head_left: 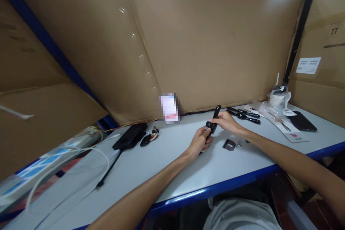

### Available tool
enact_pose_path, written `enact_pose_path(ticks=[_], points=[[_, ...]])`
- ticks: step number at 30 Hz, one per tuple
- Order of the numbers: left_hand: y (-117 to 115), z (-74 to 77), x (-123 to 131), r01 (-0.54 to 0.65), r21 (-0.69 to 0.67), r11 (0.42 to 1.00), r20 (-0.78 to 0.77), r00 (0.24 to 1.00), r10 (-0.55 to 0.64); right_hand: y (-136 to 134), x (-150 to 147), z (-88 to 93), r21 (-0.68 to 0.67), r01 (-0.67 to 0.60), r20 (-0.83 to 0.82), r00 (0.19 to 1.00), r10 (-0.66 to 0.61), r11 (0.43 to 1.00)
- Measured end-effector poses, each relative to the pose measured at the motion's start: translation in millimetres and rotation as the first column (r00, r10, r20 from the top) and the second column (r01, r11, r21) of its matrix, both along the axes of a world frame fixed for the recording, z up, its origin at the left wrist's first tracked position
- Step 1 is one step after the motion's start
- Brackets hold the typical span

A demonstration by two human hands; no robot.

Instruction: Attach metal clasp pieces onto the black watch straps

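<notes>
A black two-handled tool that looks like a spokeshave is held slantwise above the table, one glossy handle pointing up and away. My left hand is wrapped round its lower part, the thumb pressed near the middle; the lower handle is mostly hidden. The fingers of my right hand close on the tool's middle from the right. Below them on the table lies a small dark slotted plate, with a small shiny metal piece beside it. More black handled tools of similar shape lie behind my right hand.
On the left are a black box-like device with a cable, keys and a power strip. To the right lie a black phone, plastic packaging and a lidded cup. Cardboard walls the back.
</notes>
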State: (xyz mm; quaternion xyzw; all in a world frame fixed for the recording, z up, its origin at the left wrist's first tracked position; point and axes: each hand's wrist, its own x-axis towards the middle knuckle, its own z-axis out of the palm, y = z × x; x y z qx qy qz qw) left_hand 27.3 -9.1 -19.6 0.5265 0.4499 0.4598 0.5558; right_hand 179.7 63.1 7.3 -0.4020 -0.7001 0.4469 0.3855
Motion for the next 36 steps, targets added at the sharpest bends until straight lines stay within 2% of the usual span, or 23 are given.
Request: enact_pose_path(ticks=[8, 19, 26, 36], points=[[-1.6, -0.5, 1.2, 0.001, 0.038, 0.999, -0.008, 1.0, 0.0, 6.1, -1.6, -8.3, 0.054, -0.061, -0.099, 0.993, 0.066, 0.997], [-1.2, -0.1, 0.9, 0.031, 0.058, 0.998, 0.012, 0.999, -0.031, 2.2, -1.1, -7.1, 0.113, -0.078, -0.123, 0.988, 0.092, 0.991], [-0.8, -2.5, 0.3, 0.026, 0.065, 0.998, 0.006, 1.0, -0.026, 0.8, -2.8, -8.1, 0.102, -0.037, -0.116, 0.992, 0.049, 0.994], [0.2, -2.6, -0.2, 0.031, 0.092, 0.995, -0.016, 0.999, -0.03, 1.7, -3.3, -9.0, 0.156, -0.062, -0.118, 0.99, 0.081, 0.986]])
